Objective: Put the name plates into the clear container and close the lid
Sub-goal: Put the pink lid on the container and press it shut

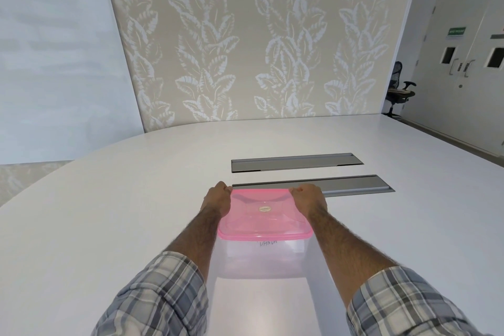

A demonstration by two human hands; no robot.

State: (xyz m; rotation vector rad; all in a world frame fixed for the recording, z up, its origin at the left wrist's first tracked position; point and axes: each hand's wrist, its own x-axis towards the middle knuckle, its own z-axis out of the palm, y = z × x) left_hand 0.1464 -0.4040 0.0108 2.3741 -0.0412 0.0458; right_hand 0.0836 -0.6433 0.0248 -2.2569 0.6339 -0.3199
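Lower centre of the frame: the clear container (263, 256) sits on the white table (109, 213), its pink lid (264, 215) on top. The box's long axis looks to run away from the camera, from its near wall at the bottom towards the far edge higher in the frame, though the wide lens makes that hard to judge. Through the near wall a name plate (267, 243) shows with dark handwriting, which I can't read from here.

Both hands are on the lid's far corners. The left hand (218, 200) is curled over the far-left corner, fingers folded around the rim; the right hand (309, 199) is curled the same way over the far-right corner. So the box lies between the forearms, with most of it nearer the camera than the two grips. Whether the lid is fully seated, I can't tell.

Just beyond the hands, two grey recessed panels (354, 185) lie crosswise in the table. Plaid sleeves (163, 297) fill the bottom corners.
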